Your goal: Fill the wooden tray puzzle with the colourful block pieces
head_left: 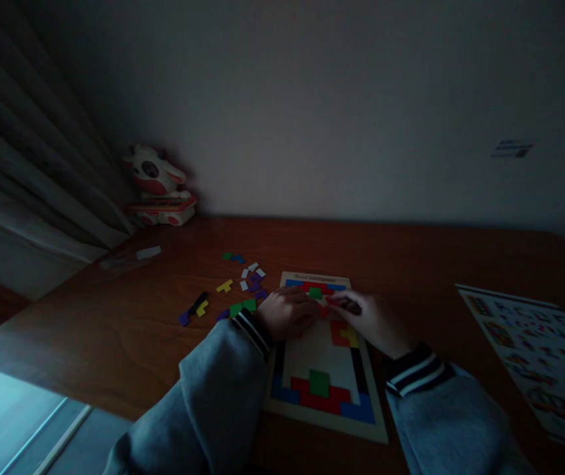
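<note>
Right now my right hand (369,320) is over the upper part of the puzzle board (325,356), fingers pinched on a small dark piece (349,305) held just above the board's top area. My left hand (290,312) sits beside it on the board's upper left edge, fingers curled down & pressed together; can't tell if it's gripping anything, light's too dim. Hands nearly touch near a green piece (315,293) set in the top row w/ red and blue around it. Below my hands the board has a red-and-yellow cluster (344,334), then bare white middle, then a green square (319,382) on red and blue pieces along the bottom. Left of the board, loose pieces (243,287) lie scattered on the worktop (114,330): yellow, purple, green, white, blue. Far right, a printed pattern sheet (540,356) lies flat, well apart from the board. Back left corner by the curtain (30,165), a cow toy (156,185) stands against the wall.
</note>
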{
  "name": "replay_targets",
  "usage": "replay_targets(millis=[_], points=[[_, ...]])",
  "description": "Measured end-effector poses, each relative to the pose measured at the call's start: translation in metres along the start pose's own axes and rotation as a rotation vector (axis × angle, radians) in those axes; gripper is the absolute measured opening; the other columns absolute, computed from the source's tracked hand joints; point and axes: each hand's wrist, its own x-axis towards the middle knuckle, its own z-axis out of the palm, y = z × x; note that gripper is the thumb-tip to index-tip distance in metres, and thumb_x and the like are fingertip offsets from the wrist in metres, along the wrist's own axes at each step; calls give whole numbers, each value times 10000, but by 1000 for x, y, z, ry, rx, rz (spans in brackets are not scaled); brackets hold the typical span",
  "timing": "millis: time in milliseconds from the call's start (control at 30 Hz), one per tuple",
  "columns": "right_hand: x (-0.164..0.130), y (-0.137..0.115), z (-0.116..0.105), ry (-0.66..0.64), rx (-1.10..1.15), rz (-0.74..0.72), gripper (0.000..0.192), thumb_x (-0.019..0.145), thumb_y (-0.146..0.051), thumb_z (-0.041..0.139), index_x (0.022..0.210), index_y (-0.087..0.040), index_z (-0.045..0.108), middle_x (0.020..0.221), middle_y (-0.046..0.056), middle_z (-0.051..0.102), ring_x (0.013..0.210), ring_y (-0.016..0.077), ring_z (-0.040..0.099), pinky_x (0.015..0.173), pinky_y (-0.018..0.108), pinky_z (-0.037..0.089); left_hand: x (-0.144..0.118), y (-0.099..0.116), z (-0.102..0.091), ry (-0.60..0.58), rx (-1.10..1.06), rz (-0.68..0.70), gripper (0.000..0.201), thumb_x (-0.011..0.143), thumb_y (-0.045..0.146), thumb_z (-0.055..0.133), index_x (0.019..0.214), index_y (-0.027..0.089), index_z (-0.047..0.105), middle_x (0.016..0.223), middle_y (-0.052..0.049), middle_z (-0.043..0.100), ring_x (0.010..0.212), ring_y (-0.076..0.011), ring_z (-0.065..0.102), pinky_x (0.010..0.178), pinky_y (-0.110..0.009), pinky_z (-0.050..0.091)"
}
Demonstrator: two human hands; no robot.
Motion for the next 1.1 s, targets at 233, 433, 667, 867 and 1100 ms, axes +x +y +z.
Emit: replay_targets(millis=[233,433,667,867,1100], points=[[-1,5,-2,-35,-244,-129,175,868,-399,624,895,-241,693,856,29,703,754,190,671,689,329,532,-6,-10,-6,27,35,-98,288,833,137,515,1057,187,688,1021,-56,730,931,-218,665,835,-363,534],[-2,0,-1,-4,-287,-251,166,921,-347,563,949,-253,696,993,45,673,961,206,644,872,377,513,-15,-23,-18,22,29,-133,473,701,54,468,1099,186,688,971,-71,724,929,-225,657,866,-389,532],[-1,5,2,-9,-384,-208,148,897,-354,602,941,-244,690,959,47,671,922,228,631,843,406,499,-15,-20,-8,-8,-75,-30,477,685,41,459,1081,183,686,1067,-61,719,994,-203,651,911,-361,525],[1,6,-10,70,-300,-159,241,959,-372,471,958,-237,671,939,53,655,862,208,637,794,374,495,-8,-2,-12,-144,-121,96,461,764,131,488,1198,201,626,1275,-75,633,1223,-248,528,1016,-431,452],[1,9,-7,115,-320,-41,306,894,-505,535,951,-246,686,949,68,615,871,231,632,780,389,503,-10,-12,-18,-26,-1,-107,416,809,106,456,1174,178,644,1141,-89,692,1070,-239,616,937,-422,484]])
